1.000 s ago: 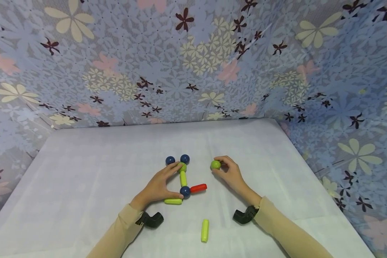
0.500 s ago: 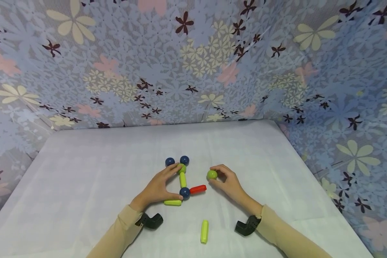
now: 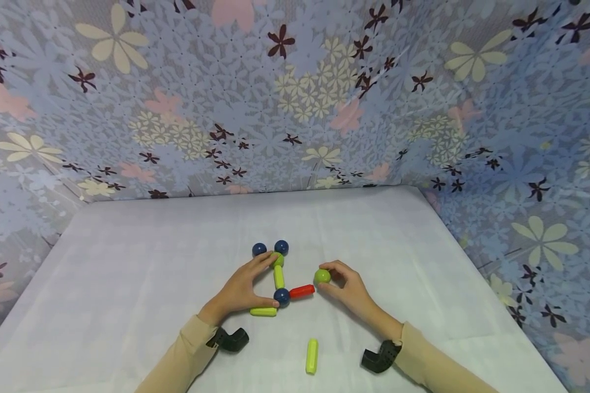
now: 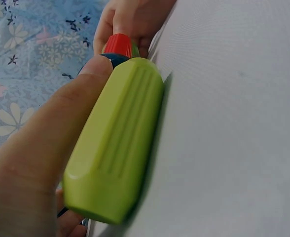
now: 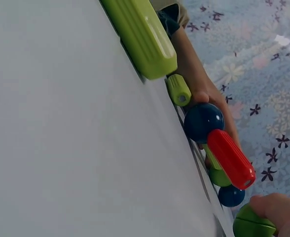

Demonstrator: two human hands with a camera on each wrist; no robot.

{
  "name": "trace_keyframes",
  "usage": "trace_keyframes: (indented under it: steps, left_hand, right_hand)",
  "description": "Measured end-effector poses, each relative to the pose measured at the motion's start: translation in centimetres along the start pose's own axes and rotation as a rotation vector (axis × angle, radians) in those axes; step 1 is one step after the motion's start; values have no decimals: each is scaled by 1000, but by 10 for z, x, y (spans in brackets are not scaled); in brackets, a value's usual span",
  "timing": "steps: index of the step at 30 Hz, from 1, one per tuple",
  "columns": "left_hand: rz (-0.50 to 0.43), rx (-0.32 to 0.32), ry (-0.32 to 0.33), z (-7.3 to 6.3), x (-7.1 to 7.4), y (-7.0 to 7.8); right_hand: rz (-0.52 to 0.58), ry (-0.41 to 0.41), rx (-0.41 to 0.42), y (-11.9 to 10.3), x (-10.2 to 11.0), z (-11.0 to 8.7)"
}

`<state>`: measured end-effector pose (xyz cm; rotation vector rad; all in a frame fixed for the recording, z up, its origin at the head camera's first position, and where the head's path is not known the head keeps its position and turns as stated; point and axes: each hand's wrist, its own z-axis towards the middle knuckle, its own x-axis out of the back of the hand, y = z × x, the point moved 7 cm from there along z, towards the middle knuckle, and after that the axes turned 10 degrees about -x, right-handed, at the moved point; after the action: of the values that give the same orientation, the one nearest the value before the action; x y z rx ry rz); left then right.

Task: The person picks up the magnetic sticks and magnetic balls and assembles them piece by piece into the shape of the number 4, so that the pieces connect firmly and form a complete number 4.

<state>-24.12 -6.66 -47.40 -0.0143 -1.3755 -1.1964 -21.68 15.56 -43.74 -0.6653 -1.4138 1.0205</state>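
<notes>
In the head view my left hand [image 3: 238, 289] holds a toy piece by its ends, thumb against a blue ball [image 3: 282, 297] and fingers on a green ball [image 3: 278, 260]. A light green rod [image 3: 279, 278] joins these balls. From the blue ball a red rod [image 3: 302, 291] points right, its end free. Another green ball [image 3: 322, 277] is pinched between thumb and fingers of my right hand [image 3: 350, 292], just beyond that end with a small gap. The right wrist view also shows the red rod [image 5: 232, 159] and the pinched green ball [image 5: 253, 223].
Two blue balls [image 3: 259, 249] sit beyond the left fingers; whether one touches the piece I cannot tell. A loose green rod [image 3: 263, 312] lies by the left thumb, another [image 3: 312, 356] nearer the front. White cloth [image 3: 152, 262] covers the table; flowered fabric [image 3: 295, 98] hangs behind.
My right hand has brought its green ball nearer to me and slightly left, toward the red rod's free end. The left hand and its piece have stayed in place.
</notes>
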Motion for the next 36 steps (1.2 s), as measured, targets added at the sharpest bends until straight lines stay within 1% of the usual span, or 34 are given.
trace_keyframes:
  steps: [5, 12, 19, 20, 25, 30, 33, 36]
  left_hand:
    - [-4, 0, -2, -1, -1, 1]
    - [-10, -14, 11, -1, -2, 0]
    - [-15, -14, 13, -1, -1, 0]
    - [-13, -11, 11, -2, -1, 0]
    - [-15, 5, 0, -2, -2, 1]
    - [-18, -3, 11, -3, -1, 2]
    - [-11, -14, 20, -2, 0, 1]
    - [0, -18, 17, -1, 0, 0]
  right_hand:
    - [32, -16, -14, 0, -2, -4]
    - [35, -30, 8, 0, -3, -7]
    - [16, -44, 22, 31, -10, 1]
    - [16, -45, 26, 32, -11, 1]
    - [3, -41, 43, 33, -11, 0]
    - [-27, -52, 89, 29, -13, 1]
    - [-34, -71, 106, 25, -14, 0]
    - [-39, -88, 120, 14, -14, -2]
